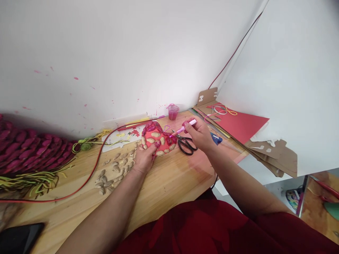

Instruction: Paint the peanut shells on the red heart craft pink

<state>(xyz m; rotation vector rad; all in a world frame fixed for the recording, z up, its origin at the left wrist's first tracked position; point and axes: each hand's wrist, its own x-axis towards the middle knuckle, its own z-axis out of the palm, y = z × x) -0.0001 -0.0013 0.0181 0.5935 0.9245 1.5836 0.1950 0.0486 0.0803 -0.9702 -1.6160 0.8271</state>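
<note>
My left hand (145,157) grips the lower edge of a red heart-shaped piece (156,143) covered with peanuts in their shells, its thumb on the front. Peanuts along the piece's upper rim are coated in glossy dark pink, while those in the middle and lower part are bare tan. My right hand (199,134) pinches a pink-stained paintbrush (182,129) with a white end. Its tip touches or is very near the pink peanuts at the right lobe. Black-handled scissors (186,145) lie just under the brush. Pink-stained fingertips show on both hands.
A small cup of pink paint (173,112) stands against the wall. Loose peanuts (106,182) lie left of my left hand. A red cable (95,163) crosses the table. Red paper (238,123) and cardboard (284,155) lie right; a pink peanut-like braid (34,146) lies left.
</note>
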